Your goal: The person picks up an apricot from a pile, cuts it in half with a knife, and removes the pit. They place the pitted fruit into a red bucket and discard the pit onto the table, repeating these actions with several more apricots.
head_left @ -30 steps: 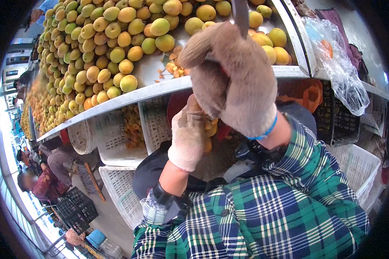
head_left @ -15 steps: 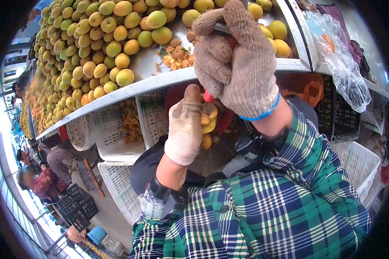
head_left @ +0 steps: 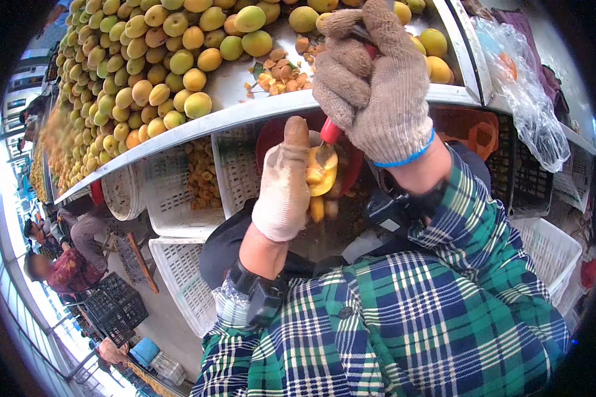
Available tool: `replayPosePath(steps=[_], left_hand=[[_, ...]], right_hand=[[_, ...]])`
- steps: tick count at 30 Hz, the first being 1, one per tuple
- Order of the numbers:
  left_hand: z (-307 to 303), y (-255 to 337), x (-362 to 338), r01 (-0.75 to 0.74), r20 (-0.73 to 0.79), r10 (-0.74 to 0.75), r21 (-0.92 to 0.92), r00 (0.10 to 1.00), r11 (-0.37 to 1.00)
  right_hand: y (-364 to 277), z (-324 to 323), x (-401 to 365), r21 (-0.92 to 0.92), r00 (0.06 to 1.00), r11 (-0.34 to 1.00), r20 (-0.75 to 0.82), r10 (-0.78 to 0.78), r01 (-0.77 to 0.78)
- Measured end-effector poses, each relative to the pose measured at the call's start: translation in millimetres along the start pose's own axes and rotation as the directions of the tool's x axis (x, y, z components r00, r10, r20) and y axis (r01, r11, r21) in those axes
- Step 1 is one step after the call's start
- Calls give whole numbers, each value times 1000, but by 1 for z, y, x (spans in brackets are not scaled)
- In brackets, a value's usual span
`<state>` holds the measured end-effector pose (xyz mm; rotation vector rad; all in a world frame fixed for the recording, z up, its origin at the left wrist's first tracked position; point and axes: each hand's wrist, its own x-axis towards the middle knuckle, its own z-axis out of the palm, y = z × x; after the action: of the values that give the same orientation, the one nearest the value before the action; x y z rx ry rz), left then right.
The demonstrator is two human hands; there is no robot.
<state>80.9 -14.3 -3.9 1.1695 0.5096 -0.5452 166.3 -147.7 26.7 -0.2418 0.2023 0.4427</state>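
In my left glove, the left hand (head_left: pixel 283 188) is closed around a cut yellow apricot (head_left: pixel 320 173), its thumb upright beside the fruit. My right hand (head_left: pixel 381 92), in a grey-brown knit glove with a blue cuff, grips a red-handled tool (head_left: pixel 332 130). The tool's metal tip (head_left: pixel 324 151) points down and touches the apricot's open flesh; its exact shape is partly hidden. Just beyond both hands, a little heap of pits and scraps (head_left: pixel 281 74) lies on the metal tabletop (head_left: pixel 232 91).
A large pile of whole apricots (head_left: pixel 139 86) covers the table's left. Below stand white crates (head_left: pixel 179 198), a white bucket (head_left: pixel 122 192) and a red basin (head_left: pixel 271 135). A clear plastic bag (head_left: pixel 533 112) hangs at right. Another person (head_left: pixel 73 271) sits far left.
My right hand has shifted slightly right and down in view, baring more of the red handle and metal tip. The apricot's cut flesh shows more plainly; my left hand stays around it.
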Motion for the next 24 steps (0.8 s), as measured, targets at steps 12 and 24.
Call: replayPosePath(steps=[12,24], left_hand=[[-23,-22,23,-509,170,535,629,828,588],[0,3,3,-148,95,154,-58,984,987]], right_hand=[[20,-12,4,-596,509,-131,764,-398,792],[-4,11,-3,-240,951,922,35,-306,305]])
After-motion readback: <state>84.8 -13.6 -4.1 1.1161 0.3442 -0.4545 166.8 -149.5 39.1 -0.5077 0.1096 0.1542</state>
